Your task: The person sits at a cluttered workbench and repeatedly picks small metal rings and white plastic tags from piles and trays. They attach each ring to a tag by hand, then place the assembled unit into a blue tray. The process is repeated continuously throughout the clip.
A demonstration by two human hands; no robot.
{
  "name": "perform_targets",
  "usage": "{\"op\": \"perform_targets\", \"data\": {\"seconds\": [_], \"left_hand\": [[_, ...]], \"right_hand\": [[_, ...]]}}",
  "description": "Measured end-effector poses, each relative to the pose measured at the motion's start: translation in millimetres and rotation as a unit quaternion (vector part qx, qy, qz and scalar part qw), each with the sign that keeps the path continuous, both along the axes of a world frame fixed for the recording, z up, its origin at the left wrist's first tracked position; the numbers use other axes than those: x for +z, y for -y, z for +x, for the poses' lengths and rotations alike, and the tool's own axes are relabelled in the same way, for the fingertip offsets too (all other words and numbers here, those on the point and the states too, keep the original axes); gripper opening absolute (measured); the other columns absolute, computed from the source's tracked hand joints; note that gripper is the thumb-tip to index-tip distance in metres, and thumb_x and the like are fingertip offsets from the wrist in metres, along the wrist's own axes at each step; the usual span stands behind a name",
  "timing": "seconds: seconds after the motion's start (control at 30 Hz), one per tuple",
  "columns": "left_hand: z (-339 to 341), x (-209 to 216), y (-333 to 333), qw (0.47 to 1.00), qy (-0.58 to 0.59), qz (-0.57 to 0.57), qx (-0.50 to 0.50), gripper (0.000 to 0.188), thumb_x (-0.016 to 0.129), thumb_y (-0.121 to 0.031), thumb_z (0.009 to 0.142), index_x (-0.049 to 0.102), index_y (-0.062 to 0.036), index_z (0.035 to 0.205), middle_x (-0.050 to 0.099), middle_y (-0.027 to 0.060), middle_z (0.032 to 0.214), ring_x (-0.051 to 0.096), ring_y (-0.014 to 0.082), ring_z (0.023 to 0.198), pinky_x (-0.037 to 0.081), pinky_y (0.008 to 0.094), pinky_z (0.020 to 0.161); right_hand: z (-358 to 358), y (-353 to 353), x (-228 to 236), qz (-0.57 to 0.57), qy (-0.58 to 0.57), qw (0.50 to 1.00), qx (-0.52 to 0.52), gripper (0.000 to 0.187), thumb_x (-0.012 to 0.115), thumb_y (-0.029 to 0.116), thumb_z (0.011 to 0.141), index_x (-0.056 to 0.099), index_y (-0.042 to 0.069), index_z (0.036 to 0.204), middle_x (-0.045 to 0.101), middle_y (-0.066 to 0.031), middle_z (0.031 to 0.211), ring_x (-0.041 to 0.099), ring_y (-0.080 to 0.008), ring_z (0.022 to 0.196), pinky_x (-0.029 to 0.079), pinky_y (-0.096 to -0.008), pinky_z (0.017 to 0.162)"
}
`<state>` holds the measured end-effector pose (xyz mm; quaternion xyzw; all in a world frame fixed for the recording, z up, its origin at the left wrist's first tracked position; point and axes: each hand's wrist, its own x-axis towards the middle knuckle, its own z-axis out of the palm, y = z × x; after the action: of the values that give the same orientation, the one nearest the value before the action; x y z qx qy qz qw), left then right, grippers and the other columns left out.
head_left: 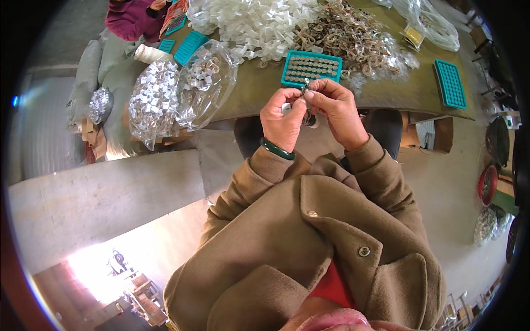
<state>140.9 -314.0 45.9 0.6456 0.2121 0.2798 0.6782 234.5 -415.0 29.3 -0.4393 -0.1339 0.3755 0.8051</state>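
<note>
My left hand [282, 118] and my right hand [334, 110] meet at the near edge of the table, both closed. Fingertips of both pinch a small shiny metallic piece [306, 84], too small to make out its kind. A small white piece [286, 108] shows at my left hand's fingers. Some thin, banded thing [311, 119] hangs below the pinch, partly hidden by the fingers. Just beyond my hands lies a teal tray [284, 77] with rows of small round pieces [312, 67] in it.
Heaps of white plastic pieces [256, 25] and brownish, strap-like loops [353, 38] cover the far table. Another teal tray [450, 84] lies at the right. Clear bags of white pieces [153, 102] stand at the left. A person's purple sleeve [130, 21] shows at the far left.
</note>
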Motion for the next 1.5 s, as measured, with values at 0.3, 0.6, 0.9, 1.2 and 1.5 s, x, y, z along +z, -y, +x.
{"op": "perform_targets", "data": {"seconds": [0.3, 0.6, 0.9, 1.2, 1.5], "left_hand": [[4, -13, -21, 0.996, -0.034, 0.035, -0.076, 0.008, 0.068, -0.001, 0.084, 0.067, -0.0016, 0.092, 0.063, 0.0006, 0.085, 0.056, 0.0059, 0.072, 0.046, 0.0217, 0.062], [37, -17, -129, 0.985, -0.146, 0.087, 0.039, 0.023, 0.054, -0.015, 0.095, 0.064, -0.0017, 0.112, 0.066, 0.0044, 0.081, 0.055, 0.0064, 0.056, 0.044, 0.0209, 0.048], [103, -55, -204, 0.825, -0.438, 0.357, 0.03, 0.043, 0.061, -0.014, 0.084, 0.06, -0.0064, 0.126, 0.066, 0.0197, 0.102, 0.068, 0.0337, 0.082, 0.054, 0.044, 0.071], [49, -68, -156, 0.844, -0.235, 0.481, 0.029, 0.035, 0.072, -0.018, 0.082, 0.069, -0.0077, 0.115, 0.067, 0.0155, 0.105, 0.067, 0.0203, 0.072, 0.054, 0.0329, 0.063], [29, -52, -155, 0.944, -0.257, 0.181, 0.102, 0.035, 0.07, -0.017, 0.086, 0.065, -0.003, 0.118, 0.069, 0.0121, 0.103, 0.063, 0.0129, 0.067, 0.052, 0.0275, 0.059]], "right_hand": [[5, 1, 3, 0.037, -0.124, 0.992, 0.014, 0.008, 0.06, 0.006, 0.094, 0.055, 0.009, 0.1, 0.06, 0.0001, 0.09, 0.059, -0.008, 0.074, 0.049, -0.0214, 0.063], [9, -7, 1, -0.03, -0.073, 0.996, 0.033, 0.008, 0.059, 0.008, 0.094, 0.052, 0.008, 0.094, 0.054, 0.0, 0.078, 0.057, -0.0093, 0.064, 0.049, -0.023, 0.056], [6, -6, 1, -0.008, -0.044, 0.996, 0.072, 0.008, 0.058, 0.009, 0.095, 0.05, 0.008, 0.095, 0.049, 0.0014, 0.074, 0.05, -0.0074, 0.061, 0.043, -0.022, 0.056], [5, -9, -9, -0.028, -0.018, 0.996, 0.077, 0.007, 0.059, 0.006, 0.094, 0.052, 0.006, 0.093, 0.051, 0.001, 0.077, 0.05, -0.0064, 0.062, 0.044, -0.0223, 0.056], [-4, -18, -12, -0.059, -0.012, 0.994, 0.086, 0.008, 0.06, 0.005, 0.093, 0.052, 0.006, 0.094, 0.052, 0.0017, 0.08, 0.051, -0.0057, 0.064, 0.044, -0.0214, 0.057]]}}
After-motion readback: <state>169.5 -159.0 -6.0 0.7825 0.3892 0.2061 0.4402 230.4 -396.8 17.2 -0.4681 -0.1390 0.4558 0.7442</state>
